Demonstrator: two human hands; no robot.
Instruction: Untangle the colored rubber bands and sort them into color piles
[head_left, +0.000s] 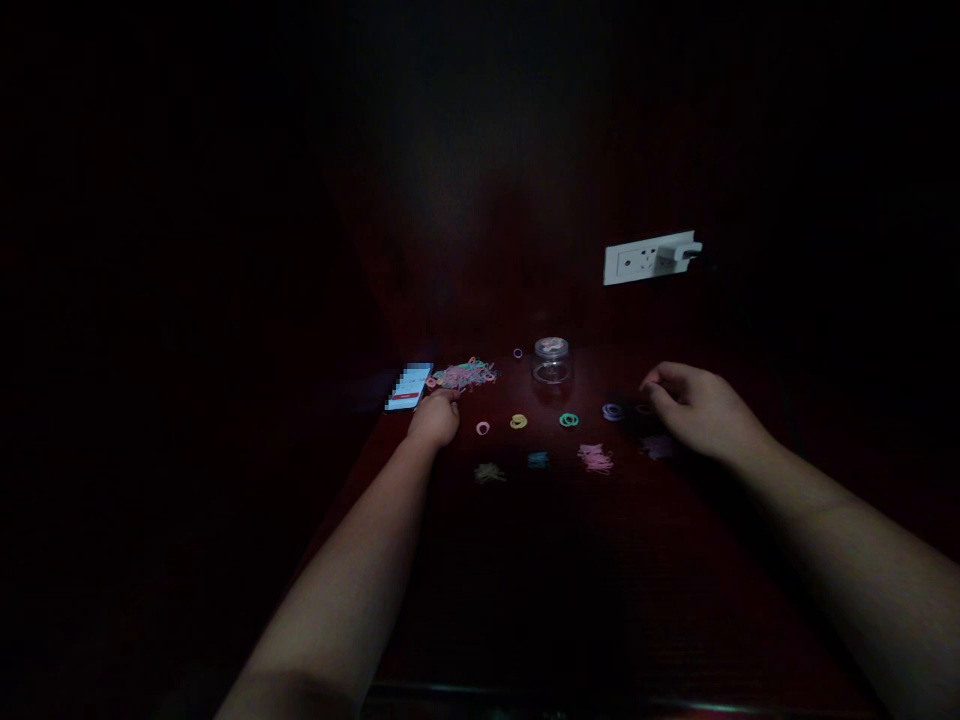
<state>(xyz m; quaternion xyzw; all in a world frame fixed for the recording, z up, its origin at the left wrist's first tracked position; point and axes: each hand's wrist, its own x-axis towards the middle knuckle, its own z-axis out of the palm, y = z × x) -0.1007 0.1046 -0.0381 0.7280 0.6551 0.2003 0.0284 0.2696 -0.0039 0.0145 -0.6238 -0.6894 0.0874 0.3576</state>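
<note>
My left hand [435, 418] is at the near edge of a mixed heap of small coloured bands [465, 375], its fingers bent together; what they hold, if anything, is too small to name. My right hand [686, 405] hovers at the right, thumb and fingertips pinched, beside purple bands [612, 411] and above a dim purple pile [658, 447]. Between the hands lie pink [483, 428], yellow [518, 422] and green rings [569, 420]. Nearer are a dull yellowish pile [490, 472], a blue pile [538, 460] and a pink pile [595, 458].
A clear lidded jar [552, 362] stands behind the rings on the dark red table [540, 560], with a single purple ring [517, 353] to its left. A lit phone [409, 387] lies left of the heap. A white wall socket [645, 258] holds a plug.
</note>
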